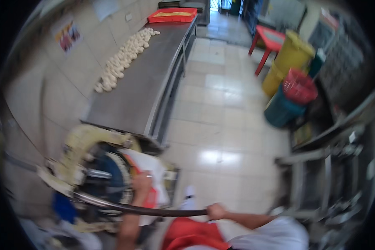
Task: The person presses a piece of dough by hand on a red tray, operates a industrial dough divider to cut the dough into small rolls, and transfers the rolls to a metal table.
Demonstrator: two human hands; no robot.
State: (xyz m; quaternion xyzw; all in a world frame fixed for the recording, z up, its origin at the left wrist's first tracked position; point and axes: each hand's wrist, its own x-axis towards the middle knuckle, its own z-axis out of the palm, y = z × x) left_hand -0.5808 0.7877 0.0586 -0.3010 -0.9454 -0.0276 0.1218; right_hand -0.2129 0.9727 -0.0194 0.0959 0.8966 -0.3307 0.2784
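Observation:
My right hand (216, 211) is closed on the end of a long, curved metal lever (158, 211) crossing in front of me, attached to a cream-painted machine (79, 141) with a dark round middle (110, 160) at lower left. My left hand (142, 183) is at the right side of that round part, against a red and white piece (156, 193); blur hides whether its fingers grip it. My white sleeve and a red garment show at the bottom edge.
A long steel table (135, 87) along the tiled wall holds several dough balls (118, 62) and a red tray (153, 16). Tiled floor (212, 116) runs beside it. On the right stand a red stool (260, 58), yellow bins (293, 52), a teal bin (275, 112) and a metal rack (316, 179).

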